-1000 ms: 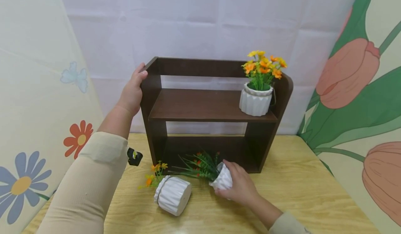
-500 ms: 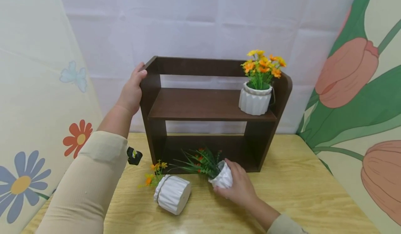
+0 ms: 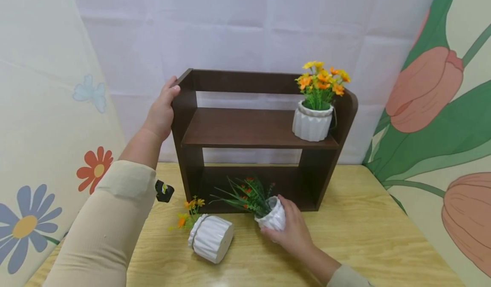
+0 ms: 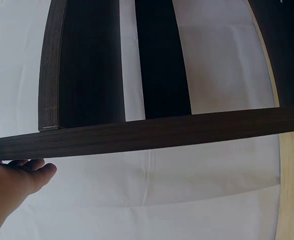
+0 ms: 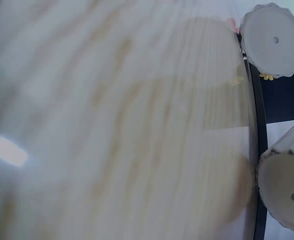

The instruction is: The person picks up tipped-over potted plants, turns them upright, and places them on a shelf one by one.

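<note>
My left hand (image 3: 161, 110) rests against the outer left side of a dark brown two-tier shelf (image 3: 241, 129); in the left wrist view its fingers (image 4: 39, 170) touch the outside of the panel. My right hand (image 3: 293, 231) grips a small white pot (image 3: 274, 216) with grassy leaves and tiny red flowers. That pot leans, its mouth towards the shelf's lower tier; in the right wrist view its round base (image 5: 281, 185) shows. Left of it, a white ribbed flowerpot (image 3: 212, 238) with yellow-orange flowers lies on its side on the wooden table (image 3: 368, 236).
Another white flowerpot (image 3: 312, 123) with yellow and orange flowers stands upright at the right end of the upper tier. A small black object (image 3: 164, 192) appears beside the left sleeve. A white cloth (image 3: 245, 27) hangs behind the shelf, with flower-printed panels at both sides.
The right hand has tilted the gripped pot slightly more upright, and its leaves have risen a little. The left hand, shelf and other pots look unmoved.
</note>
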### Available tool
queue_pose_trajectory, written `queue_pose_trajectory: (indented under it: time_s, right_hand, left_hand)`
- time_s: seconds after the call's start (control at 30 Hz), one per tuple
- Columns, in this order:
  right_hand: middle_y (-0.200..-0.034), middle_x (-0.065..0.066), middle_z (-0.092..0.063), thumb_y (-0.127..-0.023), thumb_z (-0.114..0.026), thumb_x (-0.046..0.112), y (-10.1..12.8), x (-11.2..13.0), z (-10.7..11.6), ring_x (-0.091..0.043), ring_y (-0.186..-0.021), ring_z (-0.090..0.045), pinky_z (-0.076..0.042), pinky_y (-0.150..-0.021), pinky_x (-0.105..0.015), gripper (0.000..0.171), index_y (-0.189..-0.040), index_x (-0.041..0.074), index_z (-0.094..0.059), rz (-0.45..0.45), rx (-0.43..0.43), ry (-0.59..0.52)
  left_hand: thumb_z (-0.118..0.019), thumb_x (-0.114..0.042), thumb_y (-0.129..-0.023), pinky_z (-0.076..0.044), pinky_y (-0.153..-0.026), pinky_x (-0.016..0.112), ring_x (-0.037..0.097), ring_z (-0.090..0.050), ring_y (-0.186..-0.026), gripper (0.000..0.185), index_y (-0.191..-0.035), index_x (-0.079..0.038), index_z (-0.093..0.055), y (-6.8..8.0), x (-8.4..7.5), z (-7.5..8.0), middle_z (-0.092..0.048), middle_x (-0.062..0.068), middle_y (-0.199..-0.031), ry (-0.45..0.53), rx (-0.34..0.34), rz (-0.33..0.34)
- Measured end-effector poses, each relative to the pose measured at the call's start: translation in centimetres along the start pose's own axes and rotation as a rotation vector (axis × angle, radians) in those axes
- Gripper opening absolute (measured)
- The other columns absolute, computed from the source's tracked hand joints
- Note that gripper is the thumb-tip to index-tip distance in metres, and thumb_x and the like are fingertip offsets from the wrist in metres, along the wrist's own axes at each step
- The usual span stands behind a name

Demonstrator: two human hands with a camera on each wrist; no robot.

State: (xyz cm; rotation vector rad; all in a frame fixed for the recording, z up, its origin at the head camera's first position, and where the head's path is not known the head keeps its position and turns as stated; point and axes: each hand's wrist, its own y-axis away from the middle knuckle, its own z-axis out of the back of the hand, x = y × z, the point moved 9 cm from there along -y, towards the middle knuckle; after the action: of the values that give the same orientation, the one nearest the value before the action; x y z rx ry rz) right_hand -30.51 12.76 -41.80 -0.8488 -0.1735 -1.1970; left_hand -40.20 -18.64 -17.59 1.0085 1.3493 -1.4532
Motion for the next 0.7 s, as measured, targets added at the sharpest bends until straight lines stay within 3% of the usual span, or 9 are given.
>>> queue_pose_trajectory:
  time_s: [0.17,0.37,0.7]
  right_hand:
    - [-0.131,-0.015,-0.056,-0.064,-0.088,0.041,0.1,-0.2,0.1,-0.032,-0.115,-0.056,-0.049,-0.092,-0.050,0.097,-0.142,0.004,-0.044,-0.021,0.031,-0.034]
    - [-0.137,-0.018,-0.052,-0.064,-0.089,0.042,0.2,-0.9,0.0,-0.035,-0.121,-0.054,-0.047,-0.097,-0.052,0.103,-0.146,0.006,-0.039,-0.117,0.087,-0.079]
    - [-0.140,-0.024,-0.048,-0.063,-0.090,0.039,0.3,-1.4,0.0,-0.042,-0.123,-0.051,-0.045,-0.099,-0.057,0.108,-0.149,0.003,-0.034,-0.164,0.147,-0.093]
  left_hand:
    - [-0.021,-0.045,-0.102,-0.011,-0.121,0.043,0.020,-0.011,-0.149,0.058,-0.158,-0.036,-0.006,0.0,-0.1,0.0,-0.005,-0.002,-0.166,-0.002,0.001,0.003]
    - [-0.021,-0.046,-0.102,-0.010,-0.122,0.046,0.021,-0.009,-0.150,0.058,-0.158,-0.036,-0.006,0.0,0.0,0.0,-0.004,-0.003,-0.167,-0.015,0.002,0.005]
    - [-0.020,-0.046,-0.103,-0.010,-0.121,0.047,0.023,-0.012,-0.149,0.058,-0.158,-0.036,-0.005,0.0,-0.1,0.0,-0.007,0.000,-0.166,-0.025,0.000,-0.006]
